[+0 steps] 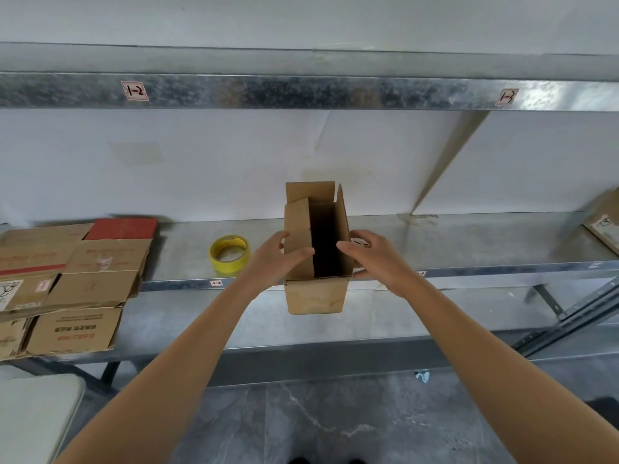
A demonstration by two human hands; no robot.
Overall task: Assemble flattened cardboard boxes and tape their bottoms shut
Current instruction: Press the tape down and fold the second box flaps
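Note:
A small brown cardboard box (315, 296) is held up in front of the metal shelf (435, 242), its open end toward me and its flaps standing out. My left hand (271, 259) grips the box's left wall, thumb over a folded-in flap. My right hand (371, 259) grips the right wall, thumb at the inner edge. A yellow tape roll (229, 253) lies flat on the shelf just left of my left hand. A stack of flattened cardboard boxes (83, 279) lies at the shelf's left end.
An upper metal shelf (301, 92) with labels runs overhead. A diagonal brace (445, 165) stands at the back right. Another cardboard box (603, 226) pokes in at the right edge. A pale surface (33, 416) sits at the lower left.

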